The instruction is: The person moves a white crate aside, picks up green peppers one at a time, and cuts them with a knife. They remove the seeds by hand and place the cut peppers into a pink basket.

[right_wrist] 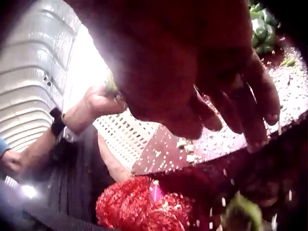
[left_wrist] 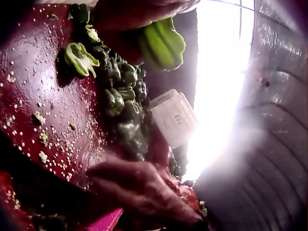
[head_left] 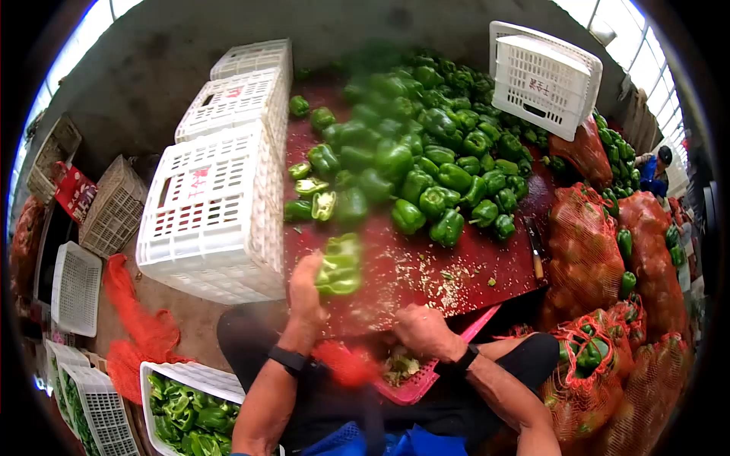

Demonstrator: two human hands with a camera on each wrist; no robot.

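Note:
My left hand (head_left: 306, 292) holds a piece of cut green bell pepper (head_left: 340, 264) over the near left part of the red tabletop (head_left: 487, 262). Its pale inner ribs face up in the head view. Above a pink basket (head_left: 414, 389) at the table's near edge is my right hand (head_left: 424, 332). In the right wrist view that hand's fingers (right_wrist: 260, 91) hang loosely apart, holding nothing. Pale seeds and a blurred green pepper scrap (right_wrist: 243, 211) are in the air or basket beneath them. A cut pepper half (left_wrist: 82, 60) lies on the seed-strewn table.
Whole green peppers (head_left: 449, 178) are heaped at the back. White crates (head_left: 205, 205) line the left side; one low crate (head_left: 148, 410) has cut peppers in it. A knife (head_left: 535, 251) lies near the right edge, beside red mesh sacks (head_left: 582, 258). Red mesh (head_left: 346, 363) hangs by the lap.

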